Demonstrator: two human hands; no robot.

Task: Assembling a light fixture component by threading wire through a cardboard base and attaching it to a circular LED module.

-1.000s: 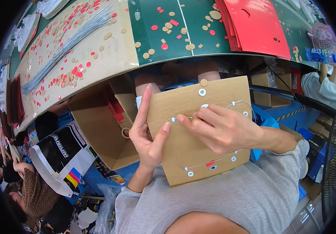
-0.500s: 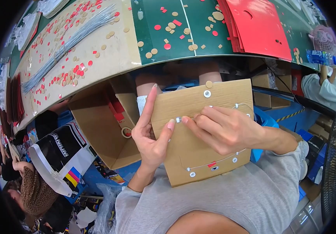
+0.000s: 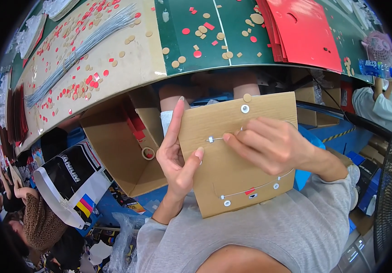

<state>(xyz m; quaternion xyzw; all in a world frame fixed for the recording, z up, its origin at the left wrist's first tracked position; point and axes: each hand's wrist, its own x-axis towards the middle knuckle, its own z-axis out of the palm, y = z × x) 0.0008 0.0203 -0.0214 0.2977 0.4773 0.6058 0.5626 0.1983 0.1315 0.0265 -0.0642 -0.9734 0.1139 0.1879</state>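
Brown cardboard envelope point(image 3: 232, 154) is held upright over the lap, below the edge of the surface point(image 3: 114, 63); left hand point(image 3: 177, 154) grips its left edge, thumb pressed on the front face, index finger pointing up along the edge, so this hand is clamped on the envelope; right hand point(image 3: 273, 145) lies across the front, fingertips pinched together on a thin wire point(image 3: 225, 138) near a small metal clip at mid-height; whether the wire end is fully gripped cannot be told, the fingers cover it. Progress, judged: white eyelet point(image 3: 245, 108) at top is set; lower row of eyelets point(image 3: 227, 203) carries a strand already run across, with a small red tab point(image 3: 249, 191) on it; so the lower run looks done and the middle one is in hand, the top eyelet not yet strung. On the surface: a bundle of grey wires point(image 3: 82, 48), scattered red and tan paper discs point(image 3: 91, 82), a stack of red sheets point(image 3: 300, 32). Under it, an open cardboard box point(image 3: 118, 150) with a roll of tape point(image 3: 148, 153); another person point(image 3: 378, 104) works at far right.
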